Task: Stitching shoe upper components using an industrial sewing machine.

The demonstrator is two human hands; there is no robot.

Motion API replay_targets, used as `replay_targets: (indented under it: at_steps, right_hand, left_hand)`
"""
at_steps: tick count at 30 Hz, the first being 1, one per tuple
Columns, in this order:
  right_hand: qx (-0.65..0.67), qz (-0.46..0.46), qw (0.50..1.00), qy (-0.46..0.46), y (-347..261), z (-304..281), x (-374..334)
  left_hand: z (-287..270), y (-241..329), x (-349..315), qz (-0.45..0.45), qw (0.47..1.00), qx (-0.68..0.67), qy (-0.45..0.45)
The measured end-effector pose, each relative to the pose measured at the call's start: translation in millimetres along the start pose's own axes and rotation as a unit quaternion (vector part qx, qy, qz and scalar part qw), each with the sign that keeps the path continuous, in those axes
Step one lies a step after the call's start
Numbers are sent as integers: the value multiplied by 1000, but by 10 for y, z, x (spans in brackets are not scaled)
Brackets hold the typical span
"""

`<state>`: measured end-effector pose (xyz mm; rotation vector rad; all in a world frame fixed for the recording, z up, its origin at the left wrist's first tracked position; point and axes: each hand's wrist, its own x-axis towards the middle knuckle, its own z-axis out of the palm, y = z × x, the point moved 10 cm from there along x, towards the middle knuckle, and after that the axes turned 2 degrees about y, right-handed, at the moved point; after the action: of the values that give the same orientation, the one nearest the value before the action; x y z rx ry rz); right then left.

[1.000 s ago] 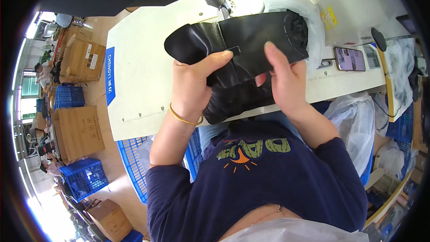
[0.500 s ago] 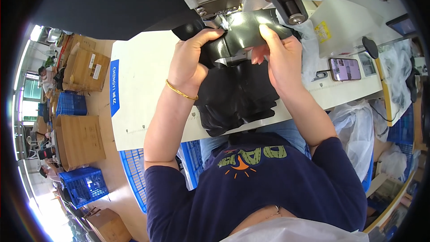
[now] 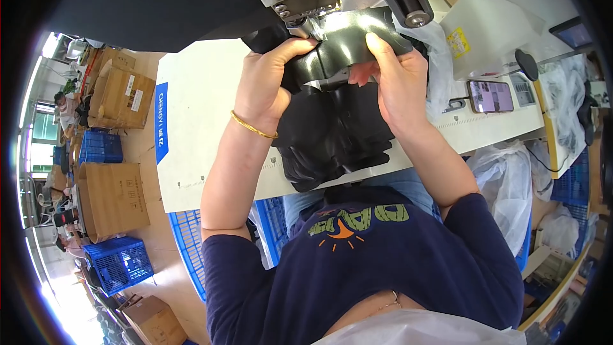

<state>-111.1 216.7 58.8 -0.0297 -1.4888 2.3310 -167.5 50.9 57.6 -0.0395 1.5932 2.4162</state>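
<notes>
Under the head of a sewing machine (image 3: 306,9), a shiny black leather-like piece (image 3: 348,41) is stretched between my two hands. My left hand (image 3: 268,80) pinches its left side, thumb on top near the presser foot (image 3: 306,27). On the right side, my right hand (image 3: 399,83) grips the piece with the thumb above and fingers curled beneath. The needle is too small to make out. Below the piece, a stack of black pieces (image 3: 335,134) lies at the table's front edge, partly over it.
A phone (image 3: 491,97) lies on the white table (image 3: 198,121) at right, near small snips (image 3: 454,105). Clear plastic bags (image 3: 504,185) hang beyond the right edge. Blue baskets (image 3: 188,236) stand below the table; cartons (image 3: 113,198) and a blue crate (image 3: 119,265) sit on the floor at left.
Both hands keep their hold on the black piece. My right fingers beneath it have shifted slightly left. The whole view has moved a little.
</notes>
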Motion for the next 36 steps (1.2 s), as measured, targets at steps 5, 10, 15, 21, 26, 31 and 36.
replay_targets:
  at_steps: [5,10,15,21,26,31,36]
  right_hand:
    - [-3,-9,1000,-6,-15,4,-6]
    - [-5,-6,1000,-4,-3,-3,2]
    - [-14,-8,1000,-3,-8,0,8]
    - [-23,-15,1000,-10,-45,21,25]
    - [-33,-5,999,-19,-20,26,33]
    - [-45,-19,998,-39,-52,48,38]
    - [-37,-10,999,-30,-44,5,31]
  left_hand:
    - [-1,20,-3,10,1000,2,-7]
    - [-7,6,-8,-2,1000,7,4]
    - [-7,-5,2,1,1000,6,-3]
    - [-31,24,38,1,1000,5,-8]
    - [-72,-26,60,-20,1000,4,-7]
    - [-102,-46,52,-28,1000,-5,-10]
    - [-77,-34,15,-23,989,-123,-76]
